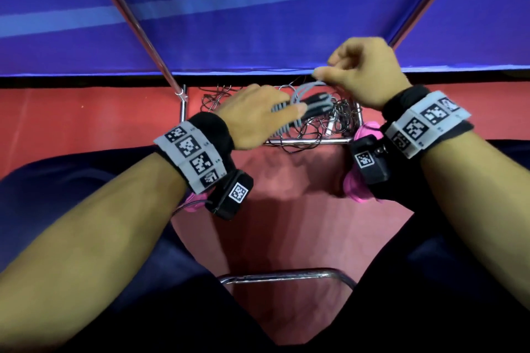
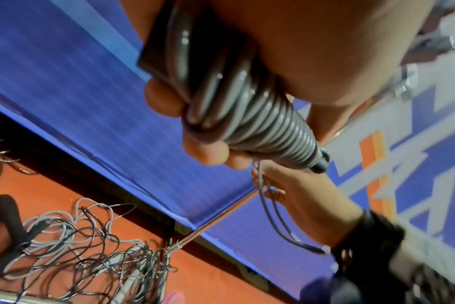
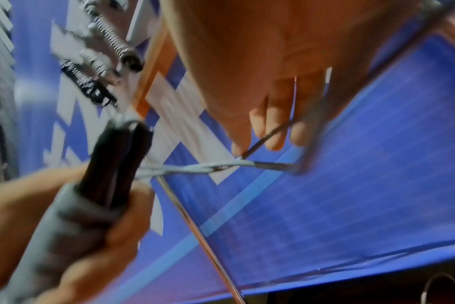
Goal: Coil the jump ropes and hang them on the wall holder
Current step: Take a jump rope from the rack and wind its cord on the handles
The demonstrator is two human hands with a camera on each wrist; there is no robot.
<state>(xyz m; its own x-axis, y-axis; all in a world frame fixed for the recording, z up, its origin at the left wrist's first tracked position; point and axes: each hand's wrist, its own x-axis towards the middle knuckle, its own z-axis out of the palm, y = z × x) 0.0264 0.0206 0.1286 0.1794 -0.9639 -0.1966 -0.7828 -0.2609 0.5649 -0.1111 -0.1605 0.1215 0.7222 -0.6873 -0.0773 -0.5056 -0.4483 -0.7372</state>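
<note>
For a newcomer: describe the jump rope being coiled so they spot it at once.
Below the blue banner, a metal rack holds tangled ropes. Just above it, the left hand grips one rope's black handles; unlike the loose tangle, its grey cord is wound tightly round them.

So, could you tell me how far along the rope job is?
Done: some ribbed handles seem hung on the wall. In hand: the left hand grips one rope's handle pair while the right hand pinches its cord. Left: the tangle of ropes below.
</note>
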